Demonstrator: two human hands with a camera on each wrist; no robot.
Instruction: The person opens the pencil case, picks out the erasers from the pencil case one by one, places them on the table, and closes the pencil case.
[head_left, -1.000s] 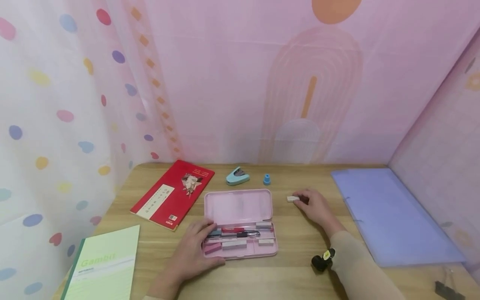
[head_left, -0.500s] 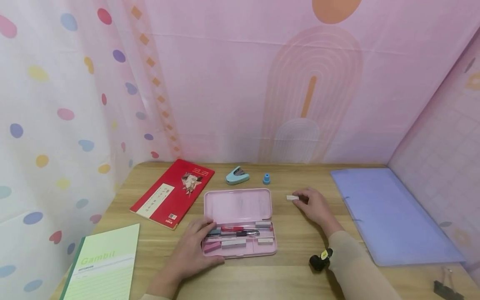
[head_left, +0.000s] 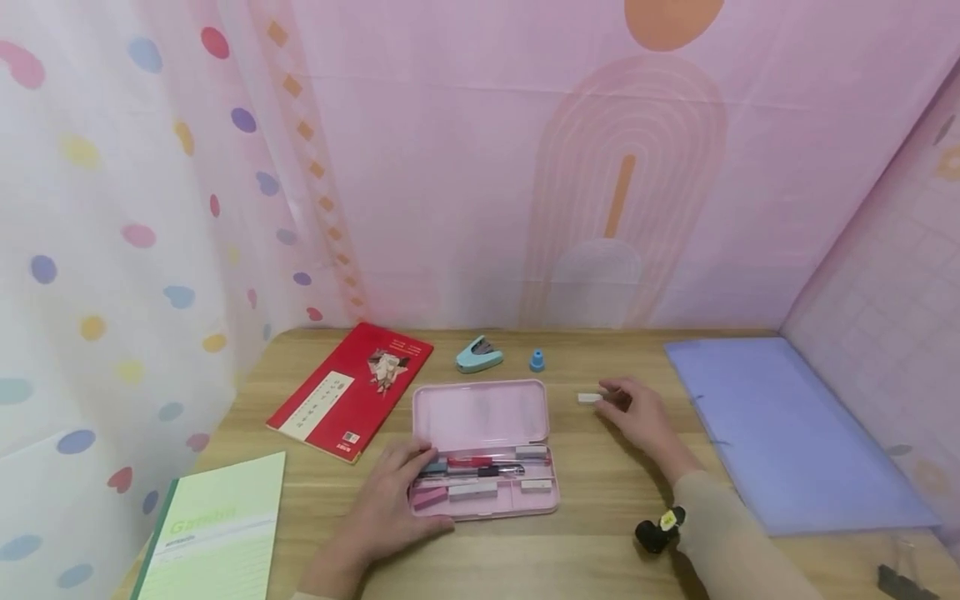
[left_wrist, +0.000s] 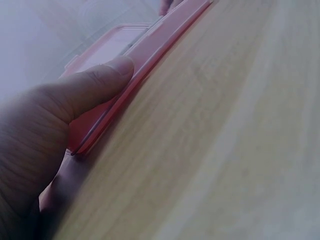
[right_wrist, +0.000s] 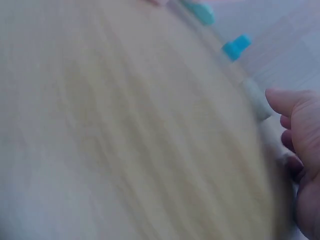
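Head view shows the left hand (head_left: 386,498), partly spread, gripping the left end of the open pink pencil case (head_left: 467,411) between thumb and fingers, while the right hand (head_left: 639,418) pinches a small white block (head_left: 588,398) to the right of the case's lid.
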